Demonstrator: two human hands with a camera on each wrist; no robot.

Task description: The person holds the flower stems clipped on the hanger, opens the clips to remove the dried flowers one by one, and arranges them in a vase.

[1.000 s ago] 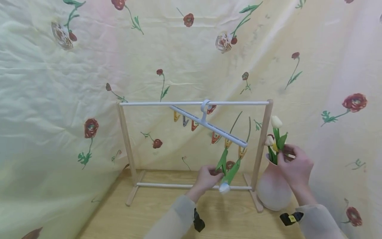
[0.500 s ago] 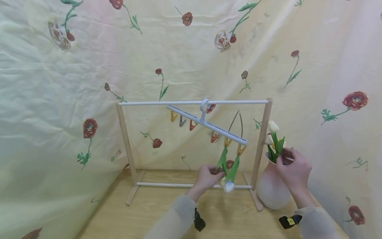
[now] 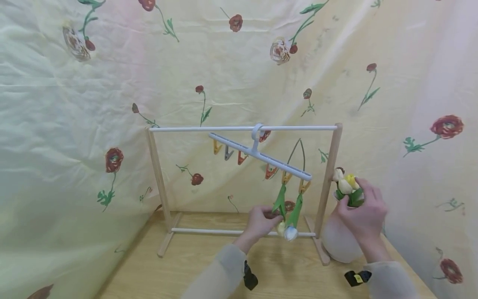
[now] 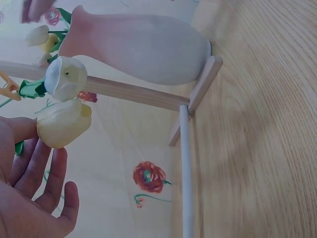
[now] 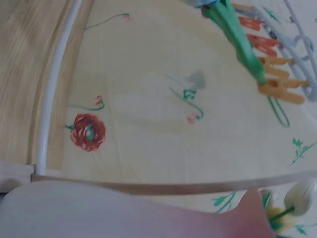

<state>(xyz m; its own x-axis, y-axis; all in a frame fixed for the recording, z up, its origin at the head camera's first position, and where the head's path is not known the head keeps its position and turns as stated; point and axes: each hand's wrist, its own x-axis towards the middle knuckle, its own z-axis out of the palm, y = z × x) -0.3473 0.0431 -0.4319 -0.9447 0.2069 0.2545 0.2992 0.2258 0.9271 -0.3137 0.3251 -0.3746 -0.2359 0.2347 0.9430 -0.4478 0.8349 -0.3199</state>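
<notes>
My left hand [image 3: 261, 222] pinches a cream tulip [image 4: 62, 121] at the base of its bloom. That tulip hangs head down from an orange clip [image 3: 286, 177]. Beside it a white tulip [image 3: 290, 233] hangs from another orange clip [image 3: 304, 186]. My right hand [image 3: 364, 211] is over the mouth of a pink and white vase [image 3: 340, 243], thumb and forefinger spread around the flowers. In the vase stand white tulips [image 3: 344, 186] and a yellow tulip [image 3: 350, 180], the forefinger close to the yellow one. The right wrist view does not show the right fingers.
A clip hanger [image 3: 239, 147] hangs tilted, lower to the right, from the white top bar [image 3: 205, 129] of a wooden rack. Its other clips include a grey clip [image 3: 228, 153] and a red clip [image 3: 270, 171]. The vase stands near the rack's right post [image 3: 330, 174].
The white tulip at the vase has gone down towards its mouth, and my right hand has spread from its pinch. The hanging white tulip has swung right; my left hand has barely moved.
</notes>
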